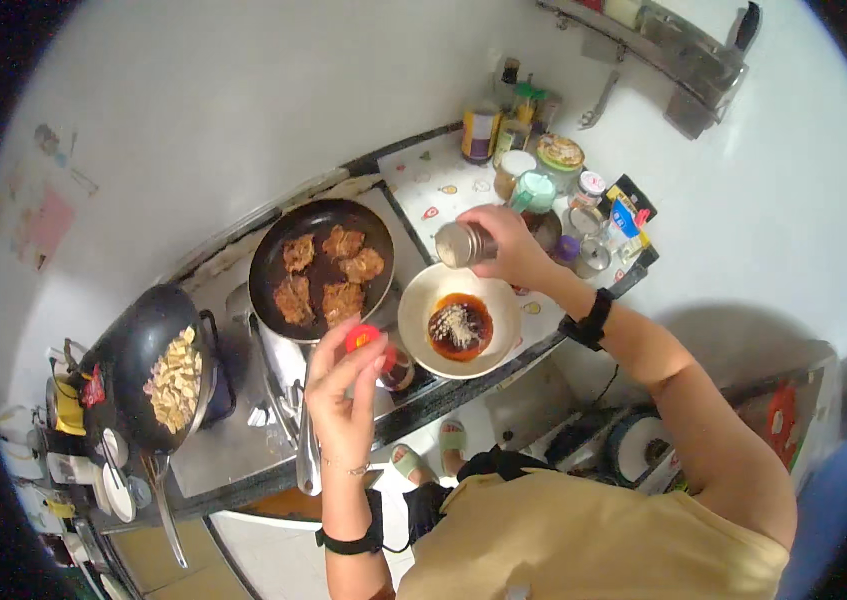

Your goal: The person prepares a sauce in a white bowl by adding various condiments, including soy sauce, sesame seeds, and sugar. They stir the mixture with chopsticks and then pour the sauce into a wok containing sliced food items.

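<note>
My right hand (509,244) grips a metal-banded spice jar (466,244), tilted above a cream bowl (408,315). In the bowl lies dark reddish sauce (485,324) with a pale powder (455,324) heaped on it. My left hand (344,390) pinches a red lid (363,338) between its fingers. A glass jar (398,371) with dark contents stands beside the bowl, partly behind my left fingertips. Behind the left hand, a round frying pan (322,206) holds several browned pieces of meat (343,241).
A black wok (123,360) with diced pale food (177,382) is at the left. Several jars and bottles, one with a yellow and purple label (480,135), crowd the counter's far right. A metal wall rack (648,49) hangs at the upper right.
</note>
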A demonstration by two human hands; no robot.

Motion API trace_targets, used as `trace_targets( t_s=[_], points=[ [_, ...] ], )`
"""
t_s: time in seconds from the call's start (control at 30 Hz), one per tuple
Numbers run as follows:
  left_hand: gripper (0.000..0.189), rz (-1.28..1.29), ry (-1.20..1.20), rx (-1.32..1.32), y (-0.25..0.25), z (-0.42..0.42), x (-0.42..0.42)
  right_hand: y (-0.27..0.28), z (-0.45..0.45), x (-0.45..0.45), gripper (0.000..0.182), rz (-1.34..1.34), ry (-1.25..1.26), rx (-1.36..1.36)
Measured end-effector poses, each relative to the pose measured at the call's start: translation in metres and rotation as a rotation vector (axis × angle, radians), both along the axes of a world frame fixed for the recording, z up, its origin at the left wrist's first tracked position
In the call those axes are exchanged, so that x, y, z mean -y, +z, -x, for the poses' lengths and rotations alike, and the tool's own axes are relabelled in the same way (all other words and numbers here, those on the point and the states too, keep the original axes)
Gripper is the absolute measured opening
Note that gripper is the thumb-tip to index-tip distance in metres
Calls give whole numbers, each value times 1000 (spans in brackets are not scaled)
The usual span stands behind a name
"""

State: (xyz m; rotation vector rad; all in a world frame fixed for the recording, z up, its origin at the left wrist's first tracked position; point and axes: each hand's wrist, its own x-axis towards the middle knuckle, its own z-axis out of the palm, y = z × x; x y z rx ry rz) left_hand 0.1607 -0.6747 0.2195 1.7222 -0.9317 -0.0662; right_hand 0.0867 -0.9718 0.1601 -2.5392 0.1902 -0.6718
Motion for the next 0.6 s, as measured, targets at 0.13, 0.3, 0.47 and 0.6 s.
trace_targets(
  t_s=[0.13, 0.3, 0.47, 0.6],
  points=[
    [18, -28, -23, 58, 6, 2, 0, -10, -40, 55, 74, -388, -55, 201],
    [14, -41, -52, 15, 3, 0, -3, -25, -104, 115, 84, -531, -361, 256],
    [23, 118, -124, -167, -10, 1, -2, -58, -138, 148, 92, -503, -731, 106],
    [40, 174, -25, -210, -18, 1, 14, -71, -135, 164, 94, -535, -758, 95]
  ],
)
